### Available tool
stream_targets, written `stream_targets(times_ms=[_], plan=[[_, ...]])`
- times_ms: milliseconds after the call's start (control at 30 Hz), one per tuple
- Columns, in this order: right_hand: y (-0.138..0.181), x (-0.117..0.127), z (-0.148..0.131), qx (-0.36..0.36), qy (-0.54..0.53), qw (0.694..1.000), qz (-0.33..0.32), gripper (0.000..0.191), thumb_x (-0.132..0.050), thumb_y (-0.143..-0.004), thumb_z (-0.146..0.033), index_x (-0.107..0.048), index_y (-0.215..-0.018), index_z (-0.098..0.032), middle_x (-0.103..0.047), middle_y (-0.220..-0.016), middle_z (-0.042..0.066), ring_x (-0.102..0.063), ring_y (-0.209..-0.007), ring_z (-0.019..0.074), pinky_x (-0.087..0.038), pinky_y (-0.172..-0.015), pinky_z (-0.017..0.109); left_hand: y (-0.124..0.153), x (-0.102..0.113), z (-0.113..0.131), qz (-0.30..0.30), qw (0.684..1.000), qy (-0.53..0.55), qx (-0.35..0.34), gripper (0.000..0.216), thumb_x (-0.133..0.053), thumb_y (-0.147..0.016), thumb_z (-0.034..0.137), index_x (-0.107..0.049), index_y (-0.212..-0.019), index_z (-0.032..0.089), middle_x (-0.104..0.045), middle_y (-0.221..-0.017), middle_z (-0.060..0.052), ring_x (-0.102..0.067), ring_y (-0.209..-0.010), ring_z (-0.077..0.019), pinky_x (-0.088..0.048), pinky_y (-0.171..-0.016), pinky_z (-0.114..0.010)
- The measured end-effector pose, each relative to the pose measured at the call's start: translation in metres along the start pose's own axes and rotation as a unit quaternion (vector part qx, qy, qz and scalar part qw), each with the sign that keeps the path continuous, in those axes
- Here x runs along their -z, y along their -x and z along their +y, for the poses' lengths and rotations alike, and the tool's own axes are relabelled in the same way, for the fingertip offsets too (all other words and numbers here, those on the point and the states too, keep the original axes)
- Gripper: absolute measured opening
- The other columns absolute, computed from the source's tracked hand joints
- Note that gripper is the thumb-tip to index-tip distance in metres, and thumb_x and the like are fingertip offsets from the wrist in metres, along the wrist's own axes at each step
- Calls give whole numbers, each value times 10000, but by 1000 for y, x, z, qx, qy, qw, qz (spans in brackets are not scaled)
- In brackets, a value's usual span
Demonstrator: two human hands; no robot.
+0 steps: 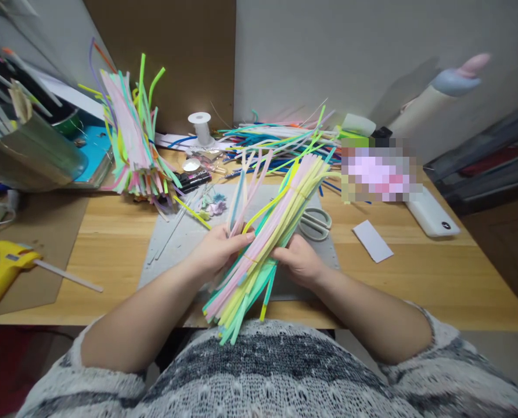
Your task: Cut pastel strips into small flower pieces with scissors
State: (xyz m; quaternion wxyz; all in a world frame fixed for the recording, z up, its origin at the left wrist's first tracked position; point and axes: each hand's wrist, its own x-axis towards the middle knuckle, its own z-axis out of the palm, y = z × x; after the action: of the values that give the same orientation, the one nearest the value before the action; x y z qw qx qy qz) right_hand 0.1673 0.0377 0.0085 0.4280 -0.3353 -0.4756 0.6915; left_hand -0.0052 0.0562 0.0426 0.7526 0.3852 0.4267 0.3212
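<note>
A thick bundle of pipe cleaners (265,241) in pink, yellow and mint green slants over a grey mat (172,244), tied with thin bands. My left hand (224,247) is closed at the bundle's left side, its thumb pressed against it, with some loose pink and blue pipe cleaners (244,194) rising from it. From the right, my right hand (300,261) grips the same bundle, its fingers partly hidden behind the stems. Behind the right hand lie scissors (316,223), touched by neither hand.
Another upright pipe cleaner bunch (130,128) stands back left, and a loose pile (280,139) lies along the wall. A yellow glue gun (10,264) rests at left. A white spool (202,129), a white card (372,241) and a white device (433,215) are on the table.
</note>
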Motion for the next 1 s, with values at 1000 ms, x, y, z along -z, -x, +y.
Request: stream_targets(times_ms=[1000], plan=[[4,-1,3,-3,-93,996,-11,361,-714,-715,-393,-672,-1021,-206,-698,-1017,47,-631,-968,217,-473,-944,398,5,-2,-1,-49,997,-45,-35,336,-753,-668,349,-487,-704,146,-421,-469,90,-303,-379,-12,-202,-373,-163]])
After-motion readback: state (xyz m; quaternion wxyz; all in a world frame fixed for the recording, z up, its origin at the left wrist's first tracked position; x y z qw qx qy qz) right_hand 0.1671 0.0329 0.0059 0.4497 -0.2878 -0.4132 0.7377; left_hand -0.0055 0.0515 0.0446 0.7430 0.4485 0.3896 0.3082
